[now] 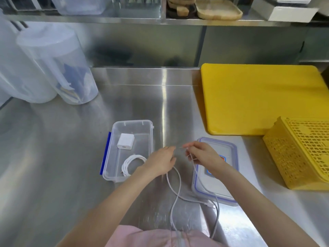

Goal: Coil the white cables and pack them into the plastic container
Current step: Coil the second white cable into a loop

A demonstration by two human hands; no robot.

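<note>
1. Where the steel counter [53, 157] runs widest, a yellow board [258, 98] and yellow basket [299, 157] sit right, well apart from the work.
2. Clear box [150, 134], left of centre, holds one coiled cable [132, 165] and a white charger [125, 141].
3. Lid [226, 191] lies right of the box; its label is too blurred to read.
4. Loose cable [175, 186] trails off the counter's near edge.
5. Left hand [160, 162] and right hand [203, 155] each pinch it, fingers narrow.
6. Risk, judged: the trailing length may snag on the lid or edge, spoiling the coil.
</note>
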